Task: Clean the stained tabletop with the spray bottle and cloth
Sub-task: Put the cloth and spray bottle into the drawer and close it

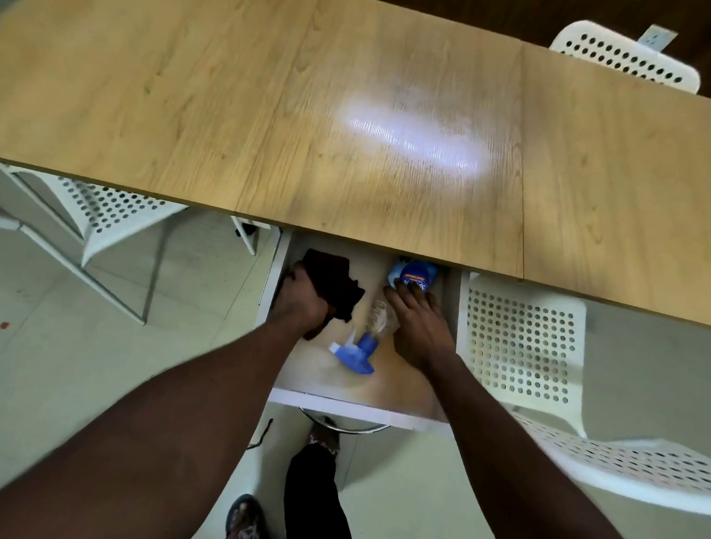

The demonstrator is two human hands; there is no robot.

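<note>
An open white drawer [362, 409] sticks out from under the wooden tabletop [272, 97]. Inside it lies a clear spray bottle [377, 320] on its side, its blue trigger head [355, 352] toward me and its blue label [413, 279] toward the table. My right hand [419, 323] rests on the bottle's body with fingers over the label. My left hand [302, 303] is closed on a dark cloth [332, 280] at the drawer's left side. The bottle's far end is hidden under the table edge.
White perforated chairs stand at the left [107, 212], at the right [523, 350] beside the drawer, and behind the table [625, 56]. My legs and patterned shoes [246, 525] are on the pale tiled floor below the drawer. A glare patch [411, 139] shines on the tabletop.
</note>
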